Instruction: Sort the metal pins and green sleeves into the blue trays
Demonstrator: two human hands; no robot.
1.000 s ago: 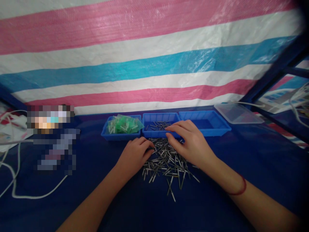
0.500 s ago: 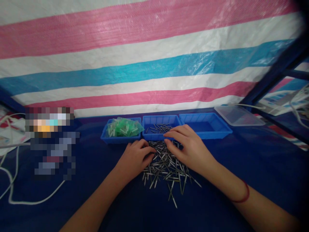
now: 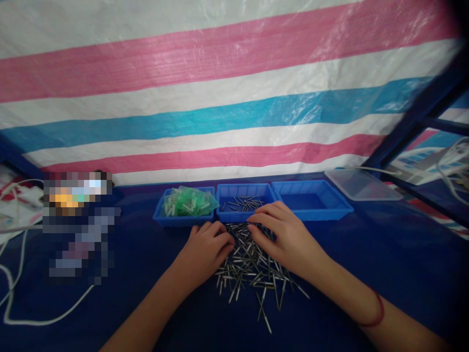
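A loose pile of thin metal pins with thicker silvery ends (image 3: 252, 261) lies on the dark blue tabletop between my hands. At the pile's left edge rests my left hand (image 3: 208, 247), its fingers curled and the thumb tip close to the index fingertip; whatever is between them cannot be made out. Over the pile's upper right side is my right hand (image 3: 284, 237), fingers stretched and thumb apart, with no held pin visible. Its fingertips are near the front wall of the middle blue bin (image 3: 222, 215), which has several similar pins inside. Some pins are hidden under the right hand.
Left of the middle bin, a blue bin (image 3: 161, 221) holds green and clear plastic packets (image 3: 192, 201). Another blue bin (image 3: 339, 210) stands on the right, beside a clear plastic lid (image 3: 362, 185). White cables (image 3: 40, 322) and blurred-out items lie far left. A striped sheet (image 3: 220, 117) hangs behind.
The whole scene sits slightly lower in view, as the camera has tilted up. Both hands stay in nearly the same place at the pile; the left fingertips have drawn slightly closer together.
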